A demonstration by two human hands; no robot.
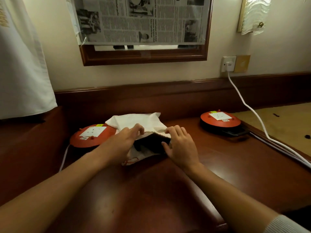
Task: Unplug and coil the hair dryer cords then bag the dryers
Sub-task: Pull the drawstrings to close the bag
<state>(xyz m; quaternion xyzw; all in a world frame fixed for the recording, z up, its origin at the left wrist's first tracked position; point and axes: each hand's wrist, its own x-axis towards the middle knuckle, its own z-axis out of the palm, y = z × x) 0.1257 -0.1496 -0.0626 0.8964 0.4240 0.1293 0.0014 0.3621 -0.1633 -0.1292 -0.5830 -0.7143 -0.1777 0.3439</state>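
Both hands, left hand [125,142] and right hand [179,145], pinched the white drawstring bag [143,121] mouth over a dark dryer [151,145] between them; bagging was seemingly near done, though a white plug [229,66] beyond the right hand remained in the wall socket [225,59].

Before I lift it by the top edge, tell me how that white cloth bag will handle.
The white cloth bag will likely be floppy: its fabric sags and creases where the left hand and right hand pinch its open mouth. It will probably hang bottom-heavy, since a dark object, presumably a dryer, sits inside. Lifted by one edge, the contents may slide out.
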